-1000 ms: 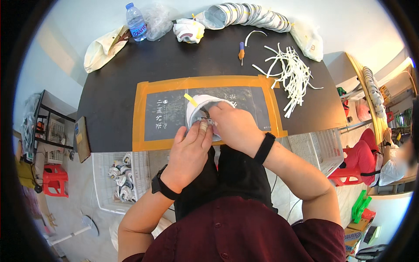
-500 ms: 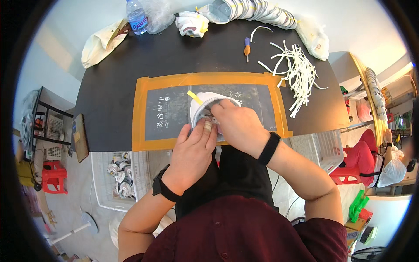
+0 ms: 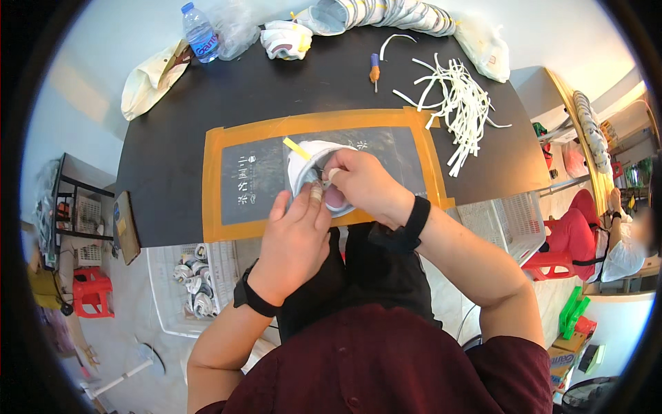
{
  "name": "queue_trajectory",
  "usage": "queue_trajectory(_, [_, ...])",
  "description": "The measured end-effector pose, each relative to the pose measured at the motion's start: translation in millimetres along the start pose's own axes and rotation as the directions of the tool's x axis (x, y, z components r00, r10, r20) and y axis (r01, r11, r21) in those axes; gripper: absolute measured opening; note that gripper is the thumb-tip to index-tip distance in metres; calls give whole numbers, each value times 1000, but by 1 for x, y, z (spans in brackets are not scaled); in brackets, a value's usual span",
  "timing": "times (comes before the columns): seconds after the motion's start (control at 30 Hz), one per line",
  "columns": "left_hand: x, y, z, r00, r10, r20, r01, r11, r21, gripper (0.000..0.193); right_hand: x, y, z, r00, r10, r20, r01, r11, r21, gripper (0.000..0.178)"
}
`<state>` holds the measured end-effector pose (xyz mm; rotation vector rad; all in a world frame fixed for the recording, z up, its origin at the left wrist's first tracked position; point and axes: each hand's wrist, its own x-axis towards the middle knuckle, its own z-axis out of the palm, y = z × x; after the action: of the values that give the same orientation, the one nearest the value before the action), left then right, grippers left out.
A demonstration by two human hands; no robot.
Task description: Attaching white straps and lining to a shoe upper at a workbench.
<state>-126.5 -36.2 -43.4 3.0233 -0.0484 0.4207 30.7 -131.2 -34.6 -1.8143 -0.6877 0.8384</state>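
Observation:
A white shoe upper (image 3: 302,165) with a yellow tab (image 3: 296,148) sits on the dark mat, its opening toward me. My left hand (image 3: 301,224) has its fingertips inside the opening, closed on the near edge; a tan wrap circles one finger. My right hand (image 3: 362,181) is closed in a pinch at the opening, just right of the left fingertips. Whatever lies between its fingertips is too small to make out. Inside the upper a pinkish patch (image 3: 336,198) shows below the right hand.
Orange tape (image 3: 214,179) frames the mat on the black table (image 3: 172,131). Farther back are a pile of white strips (image 3: 460,103), an awl-like tool (image 3: 374,72), a row of nested uppers (image 3: 407,15) and a water bottle (image 3: 200,34). White crates (image 3: 162,290) stand below; a person sits at right.
My right hand has turned and drawn back a little from the opening, so its pinched fingers and more of the upper's inside show. The upper is tilted slightly; the whole view has shifted.

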Motion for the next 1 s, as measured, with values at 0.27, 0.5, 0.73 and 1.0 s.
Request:
queue_trajectory(0.27, [0, -2, -3, 999, 9, 51, -12, 999, 51, 59, -6, -4, -9, 963, -258, 80, 266, 849, -457, 17])
queue_trajectory(0.5, [-4, -4, 0, 999, 5, 45, -8, 998, 58, 59, -17, -16, -3, 960, -255, 116, 266, 699, -664, 25])
queue_trajectory(0.73, [-2, -6, 1, 999, 17, 32, -18, 999, 32, 57, -3, -20, 5, 956, -279, 93, 255, 627, -736, 24])
queue_trajectory(1.0, [1, -6, 0, 999, 38, 38, -39, 999, 12, 53, 10, -4, -5, 981, -180, 68, 192, 889, -415, 17])
